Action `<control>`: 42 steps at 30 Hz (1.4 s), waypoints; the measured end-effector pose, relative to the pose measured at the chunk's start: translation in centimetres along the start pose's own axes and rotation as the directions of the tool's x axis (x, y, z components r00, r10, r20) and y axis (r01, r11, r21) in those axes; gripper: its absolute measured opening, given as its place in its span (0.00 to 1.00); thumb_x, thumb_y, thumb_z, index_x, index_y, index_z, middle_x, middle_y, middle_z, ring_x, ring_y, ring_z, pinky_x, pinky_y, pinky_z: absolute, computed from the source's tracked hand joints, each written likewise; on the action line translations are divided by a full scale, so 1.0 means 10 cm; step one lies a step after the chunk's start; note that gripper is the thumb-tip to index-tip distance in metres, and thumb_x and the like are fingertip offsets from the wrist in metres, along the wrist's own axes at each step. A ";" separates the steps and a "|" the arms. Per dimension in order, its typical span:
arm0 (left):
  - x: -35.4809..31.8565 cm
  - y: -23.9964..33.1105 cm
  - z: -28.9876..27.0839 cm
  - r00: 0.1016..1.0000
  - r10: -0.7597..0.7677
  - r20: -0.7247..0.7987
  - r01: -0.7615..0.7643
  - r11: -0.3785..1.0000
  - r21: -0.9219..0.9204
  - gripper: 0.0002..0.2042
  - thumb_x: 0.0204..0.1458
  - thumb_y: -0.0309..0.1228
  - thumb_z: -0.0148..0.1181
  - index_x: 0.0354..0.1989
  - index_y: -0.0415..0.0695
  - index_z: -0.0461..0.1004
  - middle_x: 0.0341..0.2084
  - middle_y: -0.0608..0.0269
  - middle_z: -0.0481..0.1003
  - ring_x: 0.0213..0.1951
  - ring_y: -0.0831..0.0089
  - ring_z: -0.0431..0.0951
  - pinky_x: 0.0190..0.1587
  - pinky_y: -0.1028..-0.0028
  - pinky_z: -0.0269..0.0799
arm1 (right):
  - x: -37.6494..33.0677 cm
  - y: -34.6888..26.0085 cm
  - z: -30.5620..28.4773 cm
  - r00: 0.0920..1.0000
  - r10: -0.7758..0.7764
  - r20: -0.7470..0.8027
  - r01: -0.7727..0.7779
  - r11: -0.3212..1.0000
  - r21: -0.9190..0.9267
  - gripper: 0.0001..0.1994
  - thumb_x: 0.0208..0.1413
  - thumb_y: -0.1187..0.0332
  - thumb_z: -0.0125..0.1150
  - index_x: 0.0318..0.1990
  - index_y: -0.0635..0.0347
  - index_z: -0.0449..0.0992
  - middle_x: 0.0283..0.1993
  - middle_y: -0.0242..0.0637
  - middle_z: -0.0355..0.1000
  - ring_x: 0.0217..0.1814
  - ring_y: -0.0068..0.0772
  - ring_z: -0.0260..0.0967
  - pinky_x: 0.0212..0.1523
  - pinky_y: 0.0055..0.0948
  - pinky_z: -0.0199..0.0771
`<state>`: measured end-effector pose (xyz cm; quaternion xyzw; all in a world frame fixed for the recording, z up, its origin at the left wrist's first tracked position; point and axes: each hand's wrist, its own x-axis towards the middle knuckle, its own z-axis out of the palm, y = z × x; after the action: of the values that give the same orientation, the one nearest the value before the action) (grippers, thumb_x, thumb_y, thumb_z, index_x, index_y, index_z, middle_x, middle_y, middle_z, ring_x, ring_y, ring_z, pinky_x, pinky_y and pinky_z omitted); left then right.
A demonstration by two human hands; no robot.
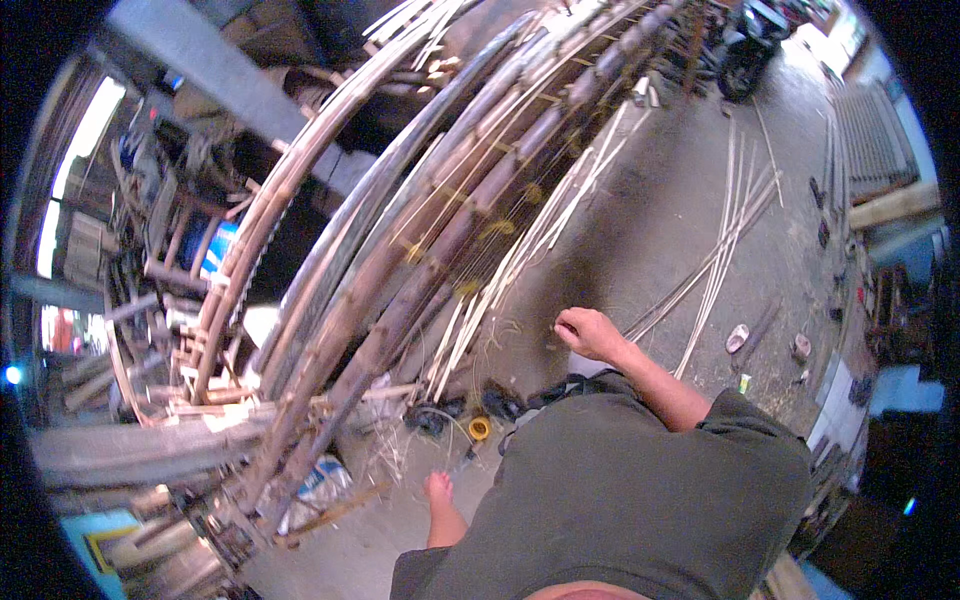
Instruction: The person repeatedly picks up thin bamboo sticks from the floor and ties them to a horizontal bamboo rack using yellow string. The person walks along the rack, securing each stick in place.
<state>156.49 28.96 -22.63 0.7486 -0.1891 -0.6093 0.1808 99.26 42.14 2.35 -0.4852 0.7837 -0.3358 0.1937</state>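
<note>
My left hand is closed low in the view. A slim dark tool juts from it toward a round yellow thing on the floor; blur hides its exact kind. My right hand is held out in front of my body with its fingers curled in. Whatever lies inside those fingers, if anything, is hidden. To the left of my right hand, long pale split strips lie beside a big slanting rack of poles. Thin lines and yellow ties run along the poles.
More long strips lie crossed on the concrete floor to the right, near a pale slipper. A motorcycle stands at the far end. Dark shoes or similar objects sit by my feet. Scrap wood is piled at lower left.
</note>
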 end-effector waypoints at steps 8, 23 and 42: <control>-0.49 1.29 3.92 0.905 0.232 0.357 -0.404 0.733 0.547 0.10 0.54 0.33 0.51 0.37 0.41 0.75 0.22 0.64 0.75 0.20 0.78 0.74 0.19 0.75 0.66 | -0.08 1.40 -1.03 0.972 0.180 -0.151 -0.182 0.983 0.006 0.11 0.55 0.61 0.54 0.34 0.61 0.74 0.32 0.46 0.72 0.37 0.49 0.71 0.39 0.44 0.70; -0.55 1.07 7.85 0.809 0.088 0.582 -0.574 -0.095 0.813 0.22 0.42 0.38 0.52 0.38 0.30 0.76 0.39 0.42 0.77 0.44 0.53 0.78 0.44 0.62 0.73 | -0.32 3.69 -3.33 0.648 0.562 -0.514 -0.597 0.794 0.116 0.15 0.56 0.59 0.55 0.30 0.64 0.75 0.31 0.50 0.72 0.36 0.53 0.70 0.37 0.44 0.69; -3.23 1.47 13.74 0.328 -0.404 0.854 -0.944 -0.180 0.277 0.22 0.57 0.45 0.50 0.36 0.32 0.75 0.23 0.58 0.74 0.23 0.70 0.75 0.27 0.68 0.72 | -0.12 7.01 -3.31 -0.105 0.962 0.252 -0.423 -0.272 0.864 0.13 0.59 0.59 0.50 0.32 0.58 0.76 0.28 0.32 0.74 0.24 0.24 0.69 0.21 0.26 0.67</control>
<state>14.88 27.03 -14.45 0.0862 -0.8321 -0.4279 -0.3421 34.74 75.70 -24.60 0.4667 0.6473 -0.5303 0.2863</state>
